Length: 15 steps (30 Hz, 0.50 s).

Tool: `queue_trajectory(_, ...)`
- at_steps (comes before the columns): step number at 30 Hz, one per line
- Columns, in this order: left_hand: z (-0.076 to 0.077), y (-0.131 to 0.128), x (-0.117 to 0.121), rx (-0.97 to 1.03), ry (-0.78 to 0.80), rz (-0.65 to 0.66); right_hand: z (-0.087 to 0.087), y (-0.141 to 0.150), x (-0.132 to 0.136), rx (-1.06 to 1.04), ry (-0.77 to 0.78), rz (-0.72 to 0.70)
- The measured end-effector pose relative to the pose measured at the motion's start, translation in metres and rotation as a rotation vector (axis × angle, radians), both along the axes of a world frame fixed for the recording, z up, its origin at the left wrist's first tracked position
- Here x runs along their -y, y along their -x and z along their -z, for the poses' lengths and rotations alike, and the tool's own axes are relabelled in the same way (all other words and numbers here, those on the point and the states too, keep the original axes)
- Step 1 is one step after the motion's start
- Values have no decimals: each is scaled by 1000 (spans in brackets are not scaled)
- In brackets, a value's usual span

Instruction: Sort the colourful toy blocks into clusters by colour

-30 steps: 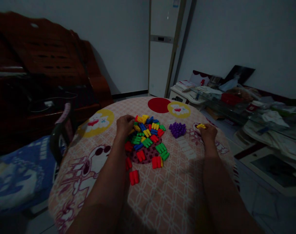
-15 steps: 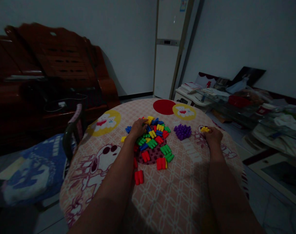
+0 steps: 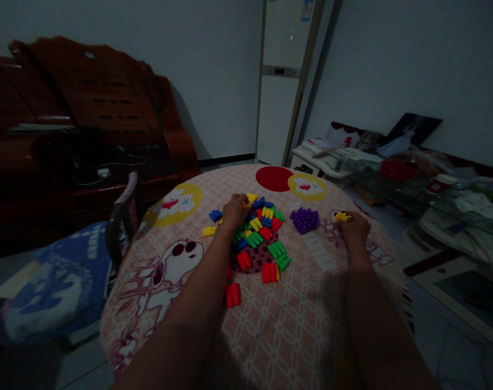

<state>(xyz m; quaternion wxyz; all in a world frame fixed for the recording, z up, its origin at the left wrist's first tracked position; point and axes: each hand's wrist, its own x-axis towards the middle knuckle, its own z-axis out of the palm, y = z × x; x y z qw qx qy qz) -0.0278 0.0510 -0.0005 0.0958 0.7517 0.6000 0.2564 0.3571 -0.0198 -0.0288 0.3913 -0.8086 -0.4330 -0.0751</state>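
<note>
1. The right hand point(image 3: 355, 227) is at the right side of the table, with its fingertips closed on a yellow piece point(image 3: 342, 216) that sticks out to the left; I cannot tell if it is 1 block or several joined.
2. The left hand point(image 3: 235, 211) reaches into the left side of the mixed pile point(image 3: 255, 237), palm down with fingers bent. Yellow shows by its fingertips, but I cannot tell how far they are open or whether they grip anything.
3. The pile lies left of the purple cluster point(image 3: 305, 219), in red, green, blue and yellow. Nearer the person lie a red block point(image 3: 232, 295) and a red-and-yellow pair point(image 3: 269, 272).
4. The blocks look like light, stiff, hollow plastic, hardly fragile. Their smooth faces may slip a little, while the ribbed sides should give fingertips some bite. A pinch across the 2 long sides of a single block seems best.
5. The purple cluster looks joined or tightly packed; if joined, it would probably lift best from its low outer edges, as knobs on top may pull loose.
6. The loose blocks lie on the tablecloth point(image 3: 287, 325), in no visible container. On the far right, a red-and-white cup point(image 3: 441, 183) stands near a clear plastic bag point(image 3: 428, 160); the contents of both are too dim to tell.
</note>
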Motion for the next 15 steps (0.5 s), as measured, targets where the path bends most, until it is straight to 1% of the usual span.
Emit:
queue_trajectory(4, 1, 10, -4, 104, -43, -80, -9, 7, 4, 68, 1, -8)
queue_trajectory(6, 0, 15, -6, 191, -58, -98, -17, 15, 4, 91, -52, -30)
queue_trajectory(8, -4, 17, -6, 333, -28, -70, -26, 28, 2, 100, -120, -60)
queue_trajectory(9, -8, 16, -4, 435, 16, -29, -31, 38, 1, 101, -150, -91)
queue_trajectory(11, -15, 10, 1, 676, 156, 108, -40, 62, -1, 94, -193, -204)
queue_trajectory(13, -23, -1, 10, 881, 298, 261, -48, 90, -1, 67, -223, -391)
queue_trajectory(15, -28, -14, 18, 986, 402, 372, -53, 119, 2, 34, -210, -612)
